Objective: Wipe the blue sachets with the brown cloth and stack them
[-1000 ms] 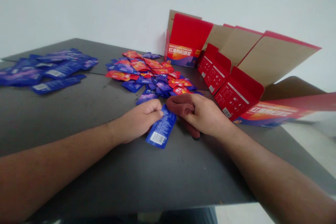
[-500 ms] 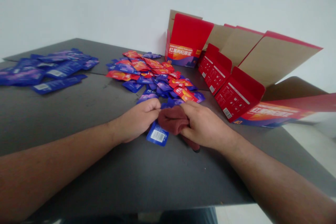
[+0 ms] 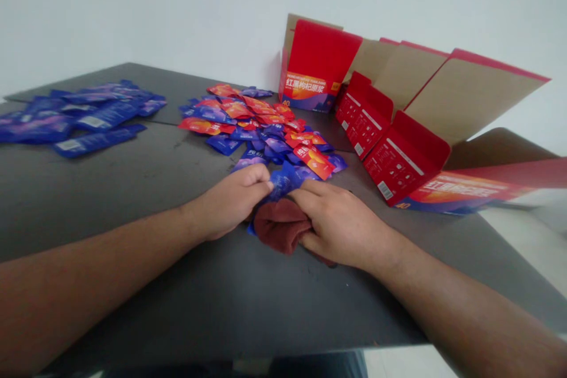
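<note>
A blue sachet (image 3: pixel 283 180) is pinched at its left edge by my left hand (image 3: pixel 237 198), whose fingers are closed. My right hand (image 3: pixel 339 218) is wrapped round a bunched brown cloth (image 3: pixel 282 225) and presses it over the lower part of that sachet. A small blue corner shows below the cloth; the rest of the sachet there is hidden. Just beyond both hands lies a mixed pile of red and blue sachets (image 3: pixel 266 124), its nearest ones close to my fingers.
Another pile of blue sachets (image 3: pixel 100 107) lies at the far left of the dark table (image 3: pixel 186 307). Open red cartons stand on the right: one printed carton (image 3: pixel 309 88) at the back, others (image 3: pixel 401 156) nearer, flaps up. A pale wall rises behind the table.
My right hand has drawn the cloth down and slightly left over the sachet. More of the sachet's upper part now shows, while its barcode end is covered. My left hand has barely moved.
</note>
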A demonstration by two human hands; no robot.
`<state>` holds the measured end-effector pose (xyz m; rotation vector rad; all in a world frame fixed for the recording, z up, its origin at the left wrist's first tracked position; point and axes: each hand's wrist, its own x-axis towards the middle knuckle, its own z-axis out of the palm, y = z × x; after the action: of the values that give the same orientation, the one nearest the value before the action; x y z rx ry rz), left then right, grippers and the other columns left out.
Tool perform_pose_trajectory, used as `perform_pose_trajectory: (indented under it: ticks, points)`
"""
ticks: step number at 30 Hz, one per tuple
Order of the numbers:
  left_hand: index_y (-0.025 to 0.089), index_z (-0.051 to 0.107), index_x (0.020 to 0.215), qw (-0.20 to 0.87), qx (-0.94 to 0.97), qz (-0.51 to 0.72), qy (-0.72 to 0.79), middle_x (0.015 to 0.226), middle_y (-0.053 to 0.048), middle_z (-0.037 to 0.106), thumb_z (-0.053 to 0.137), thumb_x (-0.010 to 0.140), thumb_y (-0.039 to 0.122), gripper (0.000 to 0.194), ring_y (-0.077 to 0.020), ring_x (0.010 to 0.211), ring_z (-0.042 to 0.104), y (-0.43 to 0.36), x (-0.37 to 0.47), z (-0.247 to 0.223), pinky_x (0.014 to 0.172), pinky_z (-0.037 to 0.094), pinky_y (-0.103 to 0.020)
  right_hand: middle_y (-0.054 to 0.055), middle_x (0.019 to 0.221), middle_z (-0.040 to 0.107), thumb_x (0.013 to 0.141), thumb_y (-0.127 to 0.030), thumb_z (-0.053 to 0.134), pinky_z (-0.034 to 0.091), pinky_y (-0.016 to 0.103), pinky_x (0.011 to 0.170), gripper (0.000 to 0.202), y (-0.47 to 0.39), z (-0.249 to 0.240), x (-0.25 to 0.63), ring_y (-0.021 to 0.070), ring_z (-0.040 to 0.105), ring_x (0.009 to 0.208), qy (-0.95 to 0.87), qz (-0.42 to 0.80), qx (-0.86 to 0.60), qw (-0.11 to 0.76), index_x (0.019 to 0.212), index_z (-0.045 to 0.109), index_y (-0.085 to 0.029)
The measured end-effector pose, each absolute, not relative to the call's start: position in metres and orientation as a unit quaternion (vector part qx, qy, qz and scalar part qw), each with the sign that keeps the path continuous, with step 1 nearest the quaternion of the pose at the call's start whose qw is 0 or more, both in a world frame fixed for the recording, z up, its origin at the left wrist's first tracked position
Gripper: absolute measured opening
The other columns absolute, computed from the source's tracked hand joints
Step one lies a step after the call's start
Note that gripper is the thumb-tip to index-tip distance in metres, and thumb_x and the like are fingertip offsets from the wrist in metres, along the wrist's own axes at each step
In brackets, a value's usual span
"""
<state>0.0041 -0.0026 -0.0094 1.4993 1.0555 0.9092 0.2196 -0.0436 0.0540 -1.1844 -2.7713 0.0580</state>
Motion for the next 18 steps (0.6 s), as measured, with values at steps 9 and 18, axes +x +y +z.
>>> perform_pose_trajectory:
  ticks: [9,18]
  points:
    - [0.02,0.049,0.079,0.477,0.659,0.363,0.454,0.072,0.003,0.046,0.055,0.092,0.036,0.021,-0.013,0.065,0.042,-0.003,0.003,-0.003,0.056,0.033,-0.027,0.006,0.102,0.063,0.085,-0.024,0.062,0.047,0.034,0.081,0.021,-0.05,0.053,0.212,0.0219,0.06,0.096,-0.926,0.032,-0.369,0.071,0.105,0.061,-0.019]
    - [0.021,0.049,0.079,0.504,0.642,0.373,0.442,0.07,0.003,0.047,0.057,0.091,0.036,0.02,-0.0126,0.062,0.042,-0.003,0.004,-0.007,0.054,0.033,-0.026,0.006,0.102,0.065,0.082,-0.022,0.064,0.047,0.033,0.077,0.022,-0.041,0.057,0.223,0.0213,0.061,0.092,-0.924,0.049,-0.376,0.058,0.104,0.062,-0.019]
